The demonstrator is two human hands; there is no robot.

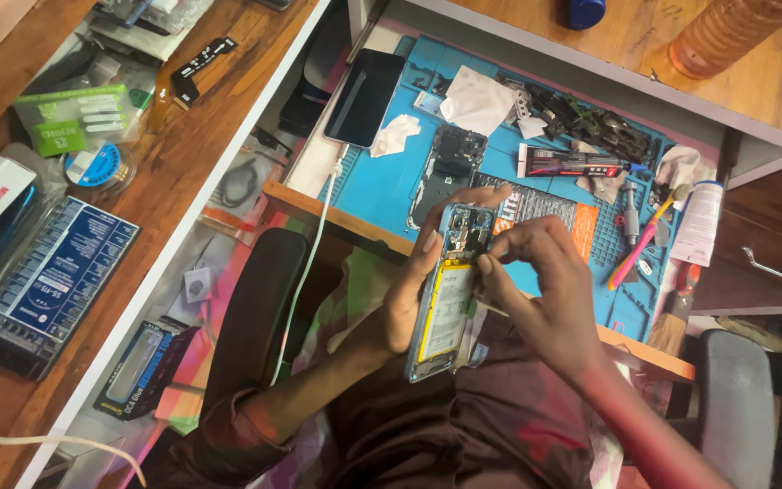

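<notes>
**Phone open, back already off**

My left hand point(409, 303) fingers wrap around the open phone point(445, 299). Its back is off and the yellow battery point(443, 312) shows. My right hand point(540, 290) fingers pinch a small part near the top. Past my fingers, loose parts lie on the blue mat point(373, 181) on the worktop.

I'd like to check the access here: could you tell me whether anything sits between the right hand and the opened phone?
Nothing visible does: the right hand has its fingertips on the opened phone, which the left hand holds.
</notes>
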